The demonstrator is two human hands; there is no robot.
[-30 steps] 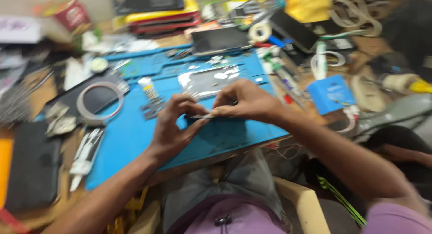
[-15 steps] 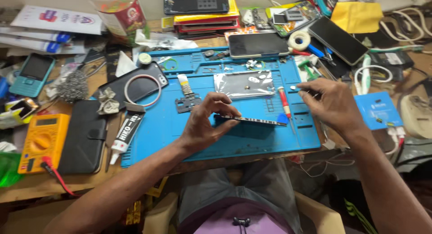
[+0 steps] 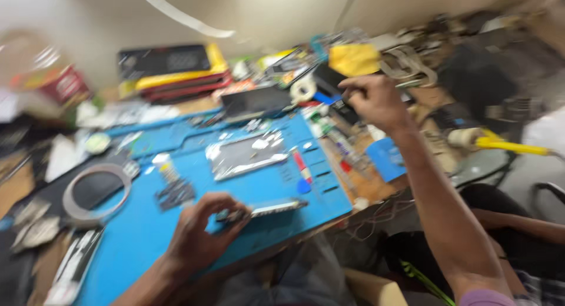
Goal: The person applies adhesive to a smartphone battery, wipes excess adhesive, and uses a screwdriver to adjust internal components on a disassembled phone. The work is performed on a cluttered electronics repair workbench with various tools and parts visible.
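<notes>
Clutter covers the workbench [image 3: 359, 191], and the whole view is blurred by motion. Largest on it is a blue work mat [image 3: 147, 229] that runs from the near left corner up toward the middle of the bench. At the mat's centre lies a grey rectangular plate [image 3: 244, 156] with pale scraps on it, and just right of that a red-handled tool [image 3: 302, 164] lies along the mat's right edge. At the mat's left edge a white ring [image 3: 97, 194] rests on a dark pad. Toward the far edge of the bench sit a yellow and red stack of flat boxes [image 3: 176, 76], a yellow cloth [image 3: 353, 58] and a roll of white tape [image 3: 303, 89]. The left hand [image 3: 197, 238] is at the mat's near edge, fingers pinched closed on one end of a thin dark phone part [image 3: 271, 209], which lies flat on the mat, its other end pointing right. The right hand [image 3: 374, 100] is raised over the far right part of the bench, well apart from the phone part, curled into a loose fist; whether it holds anything I cannot tell through the blur.
</notes>
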